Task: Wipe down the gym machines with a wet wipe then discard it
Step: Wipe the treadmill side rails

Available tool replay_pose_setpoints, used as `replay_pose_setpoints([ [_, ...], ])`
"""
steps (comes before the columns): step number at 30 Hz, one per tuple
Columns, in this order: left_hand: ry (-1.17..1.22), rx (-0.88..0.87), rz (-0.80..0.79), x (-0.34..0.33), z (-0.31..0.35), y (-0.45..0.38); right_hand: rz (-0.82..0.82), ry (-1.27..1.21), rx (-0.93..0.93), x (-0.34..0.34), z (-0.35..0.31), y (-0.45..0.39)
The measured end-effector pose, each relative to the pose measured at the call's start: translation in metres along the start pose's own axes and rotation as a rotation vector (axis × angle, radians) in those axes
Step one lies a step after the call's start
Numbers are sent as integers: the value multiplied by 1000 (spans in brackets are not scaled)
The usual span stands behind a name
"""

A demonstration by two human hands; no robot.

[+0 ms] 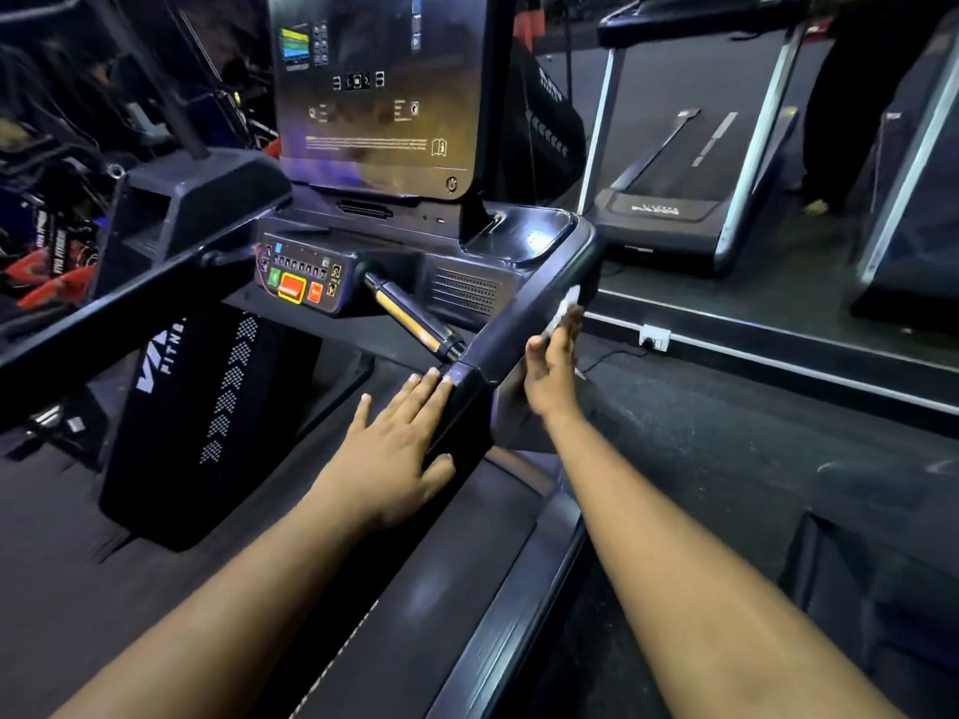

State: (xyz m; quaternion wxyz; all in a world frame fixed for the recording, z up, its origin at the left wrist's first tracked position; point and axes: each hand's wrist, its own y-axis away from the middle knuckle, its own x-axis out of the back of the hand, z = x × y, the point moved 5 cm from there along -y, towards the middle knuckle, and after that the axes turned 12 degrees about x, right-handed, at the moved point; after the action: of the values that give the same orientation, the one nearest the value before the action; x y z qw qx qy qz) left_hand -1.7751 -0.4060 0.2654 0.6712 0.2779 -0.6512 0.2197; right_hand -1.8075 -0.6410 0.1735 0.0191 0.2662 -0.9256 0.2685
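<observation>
I stand on a dark treadmill whose right handrail runs from the console toward me. My left hand lies flat with straight fingers on the near end of that rail. My right hand is on the rail's outer side and presses a white wet wipe against it with straight fingers; most of the wipe is hidden under the fingers.
The console has a tall dark screen, a button panel with green, red and orange keys, and a metal grip bar. A second treadmill stands to the right. A wall socket sits low on the right; clutter lies left.
</observation>
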Motion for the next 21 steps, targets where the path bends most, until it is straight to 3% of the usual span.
replay_pose_setpoints([
  [3, 20, -7, 13, 1, 0, -1, 8, -39, -21, -20, -8, 35],
  [11, 30, -20, 12, -1, -1, -3, -84, 10, 142, -47, -63, 122],
  [16, 63, -29, 12, 0, -2, -1, 23, 13, 104, -36, -76, 133],
  [21, 92, -61, 18, 5, 3, 2, 61, 178, 77, -22, -101, 132],
])
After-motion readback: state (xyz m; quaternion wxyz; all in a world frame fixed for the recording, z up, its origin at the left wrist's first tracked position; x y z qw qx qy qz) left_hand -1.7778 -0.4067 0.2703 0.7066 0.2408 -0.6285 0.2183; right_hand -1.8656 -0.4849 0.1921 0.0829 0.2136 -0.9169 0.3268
